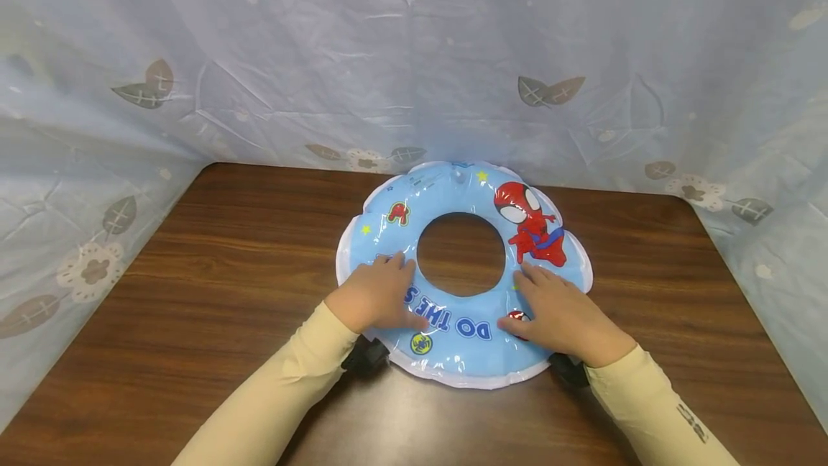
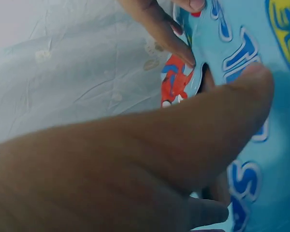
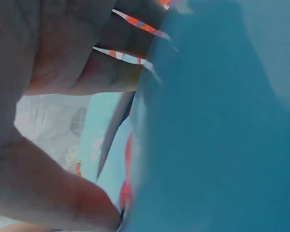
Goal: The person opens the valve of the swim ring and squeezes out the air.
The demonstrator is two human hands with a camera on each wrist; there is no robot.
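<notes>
A light-blue inflatable swim ring (image 1: 446, 196) lies flat on the table, with a red cartoon figure at its upper right and blue lettering along its near side. My left hand (image 1: 382, 295) rests on the ring's near-left part, thumb apart from the fingers, which point toward the central hole. On the near-right part rests my right hand (image 1: 561, 311), its fingers spread beside the red figure. In the left wrist view, the left thumb (image 2: 251, 84) lies over the lettering. Blue vinyl of the ring (image 3: 217, 121) fills much of the right wrist view, against the fingertips.
Brown wood grain covers the table (image 1: 226, 257), and bare wood shows through the ring's hole. A pale curtain (image 1: 291, 56) with leaf and flower prints hangs behind and on both sides. The ring's far edge reaches close to it. Dark wrist devices (image 1: 366, 357) sit under both wrists.
</notes>
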